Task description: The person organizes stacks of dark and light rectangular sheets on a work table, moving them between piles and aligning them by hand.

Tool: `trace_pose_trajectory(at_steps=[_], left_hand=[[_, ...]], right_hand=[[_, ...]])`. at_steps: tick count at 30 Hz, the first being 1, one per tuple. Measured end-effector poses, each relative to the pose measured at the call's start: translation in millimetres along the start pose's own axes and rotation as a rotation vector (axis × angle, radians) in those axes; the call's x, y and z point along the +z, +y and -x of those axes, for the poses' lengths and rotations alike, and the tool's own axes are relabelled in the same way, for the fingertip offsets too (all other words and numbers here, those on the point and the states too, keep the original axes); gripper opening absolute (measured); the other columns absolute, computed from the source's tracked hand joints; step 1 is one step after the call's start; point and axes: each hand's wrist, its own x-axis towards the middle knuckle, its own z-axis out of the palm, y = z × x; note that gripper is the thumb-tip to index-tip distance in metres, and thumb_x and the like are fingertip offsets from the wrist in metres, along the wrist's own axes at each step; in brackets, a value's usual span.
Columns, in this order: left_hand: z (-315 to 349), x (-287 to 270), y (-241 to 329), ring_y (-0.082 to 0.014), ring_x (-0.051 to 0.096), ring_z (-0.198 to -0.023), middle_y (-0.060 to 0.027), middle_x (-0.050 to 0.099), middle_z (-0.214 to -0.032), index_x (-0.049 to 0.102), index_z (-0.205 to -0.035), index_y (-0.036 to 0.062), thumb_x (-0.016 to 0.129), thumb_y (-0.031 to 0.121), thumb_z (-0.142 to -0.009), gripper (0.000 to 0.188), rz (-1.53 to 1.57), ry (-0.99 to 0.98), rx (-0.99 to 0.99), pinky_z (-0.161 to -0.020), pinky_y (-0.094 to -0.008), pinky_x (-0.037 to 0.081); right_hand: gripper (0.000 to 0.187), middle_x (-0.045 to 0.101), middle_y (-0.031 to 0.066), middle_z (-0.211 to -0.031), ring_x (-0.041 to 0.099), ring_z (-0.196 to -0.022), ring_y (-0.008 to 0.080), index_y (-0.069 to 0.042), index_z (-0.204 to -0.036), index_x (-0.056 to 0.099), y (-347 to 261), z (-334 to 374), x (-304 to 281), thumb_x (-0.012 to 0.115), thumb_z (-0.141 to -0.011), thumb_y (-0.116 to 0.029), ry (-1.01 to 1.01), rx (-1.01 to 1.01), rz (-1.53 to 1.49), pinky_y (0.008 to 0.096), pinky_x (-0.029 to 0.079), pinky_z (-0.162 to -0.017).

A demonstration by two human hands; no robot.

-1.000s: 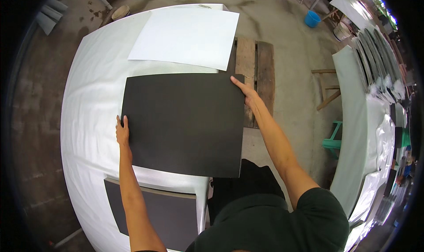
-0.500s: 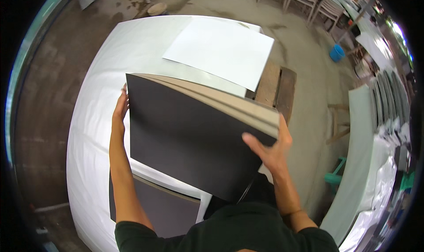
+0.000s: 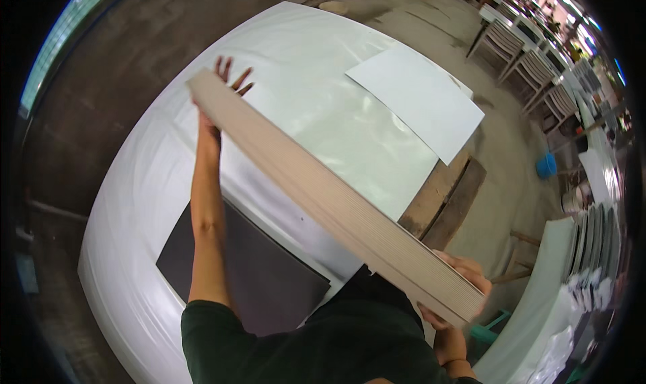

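Observation:
A thick stack of cardboard sheets (image 3: 323, 199) is held on edge in front of me, slanting from upper left to lower right. Its beige layered edges face up, so the broad faces are mostly hidden. My left hand (image 3: 225, 81) bears the far left end, fingers spread out beyond the stack and a thumb on the near side. At the near right end, my right hand (image 3: 464, 276) clasps the stack, with fingers showing on both sides. Below the stack, close to my body, a pile of dark sheets (image 3: 262, 276) lies on the white-covered table (image 3: 148, 175).
A large white sheet (image 3: 420, 101) lies at the table's far right, by a wooden plank surface (image 3: 454, 202). On the floor beyond are a blue bucket (image 3: 546, 165) and stacked chairs (image 3: 498, 44). A green stool (image 3: 491, 327) and bundled grey sheets (image 3: 592, 242) stand at right.
The stack has turned from its dark face showing to its edges facing up, and its fanned sheets now sit close together. My left hand has moved farther away; my right has moved lower right.

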Motion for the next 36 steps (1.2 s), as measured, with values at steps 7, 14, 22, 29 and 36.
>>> trace_pose_trajectory(at_steps=[7,14,22,29,36], left_hand=[[25.3,1.7,38.0,-0.0400,0.022,-0.137,-0.0195,0.025,-0.149,0.023,-0.147,0.0119,0.041,0.060,-0.086,0.080,-0.469,0.102,-0.054,-0.109,-0.0466,0.024],[77.5,188.0,40.4,-0.0445,0.015,-0.138,-0.0210,0.025,-0.148,0.047,-0.134,0.0079,0.055,0.018,-0.088,0.048,-1.371,0.259,0.769,-0.111,-0.0519,0.013],[101.1,365.6,-6.1,-0.0374,0.028,-0.135,-0.0028,0.051,-0.135,0.064,-0.118,0.0224,0.056,0.039,-0.087,0.036,-1.446,-0.064,0.314,-0.107,-0.0592,0.007],[90.6,379.5,-19.7,-0.0368,0.026,-0.136,0.0002,0.056,-0.130,0.070,-0.108,0.0283,0.055,0.030,-0.084,0.028,-1.548,0.126,0.129,-0.108,-0.0600,0.006],[82.7,397.2,-19.3,-0.0399,0.008,-0.141,0.0024,0.037,-0.146,0.068,-0.111,0.0226,0.042,0.027,-0.091,0.033,-1.737,0.055,-0.106,-0.108,-0.0629,0.004]], right_hand=[[0.076,0.051,0.0228,-0.110,0.056,-0.102,0.0313,-0.002,-0.125,0.031,-5.0,-19.2,16.0,0.080,-0.069,-0.020,-0.018,0.014,-0.043,0.0452,0.045,-0.091],[0.048,0.053,0.0220,-0.118,0.054,-0.107,0.0290,0.000,-0.106,0.052,16.2,-46.8,-10.0,0.078,-0.066,-0.011,0.092,0.128,0.120,0.0394,0.043,-0.091],[0.054,0.053,0.0213,-0.123,0.052,-0.114,0.0336,-0.001,-0.114,0.049,45.8,-60.1,-32.6,0.077,-0.069,-0.008,-0.115,-0.068,-0.030,0.0412,0.042,-0.095],[0.062,0.056,0.0138,-0.125,0.047,-0.121,0.0375,-0.007,-0.119,0.052,102.9,-102.5,-75.2,0.082,-0.066,-0.019,-0.652,-0.139,-0.573,0.0443,0.038,-0.100],[0.052,0.060,0.0098,-0.119,0.054,-0.116,0.0269,-0.006,-0.103,0.064,127.0,-136.1,-82.4,0.083,-0.057,-0.017,-0.764,-0.185,-0.686,0.0387,0.043,-0.097]])
